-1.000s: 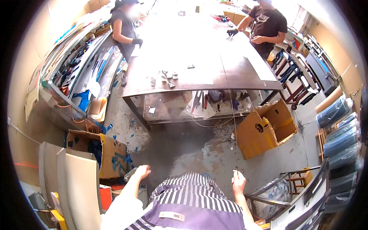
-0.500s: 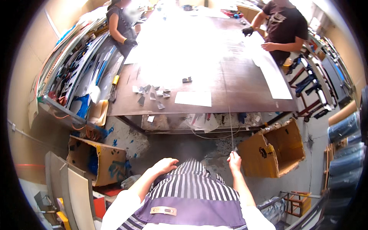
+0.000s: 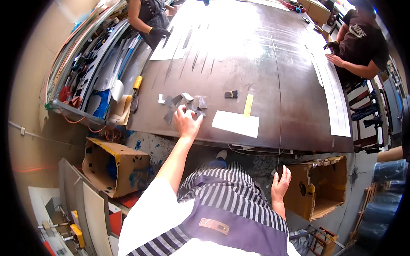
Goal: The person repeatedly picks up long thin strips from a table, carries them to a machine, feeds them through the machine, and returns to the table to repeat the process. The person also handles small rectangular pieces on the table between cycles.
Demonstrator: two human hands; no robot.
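My left hand (image 3: pixel 188 123) reaches over the near edge of the dark table (image 3: pixel 239 81), fingers apart, above a scatter of small grey and clear flat pieces (image 3: pixel 176 100). Its fingertips hide some of them; contact is unclear. To its right lie a white sheet (image 3: pixel 235 124), a yellow strip (image 3: pixel 248 105) overlapping the sheet's far edge, and a small dark block (image 3: pixel 231 94). My right hand (image 3: pixel 280 186) is raised below the table edge with fingers stretched out. Beside its fingertips hangs a thin cord (image 3: pixel 279 145) that runs across the tabletop and over the edge.
Two people stand at the table; a gloved hand (image 3: pixel 159 32) is at far left, a bare hand (image 3: pixel 335 60) at right on long white strips (image 3: pixel 337 100). Cardboard boxes stand at left (image 3: pixel 128 170) and right (image 3: pixel 299 187). A crowded rack (image 3: pixel 92 81) lines the left side.
My left hand has gone from in front of my apron out over the small pieces. The fingers of my right hand, closed at the cord before, have opened. The table appears nearer.
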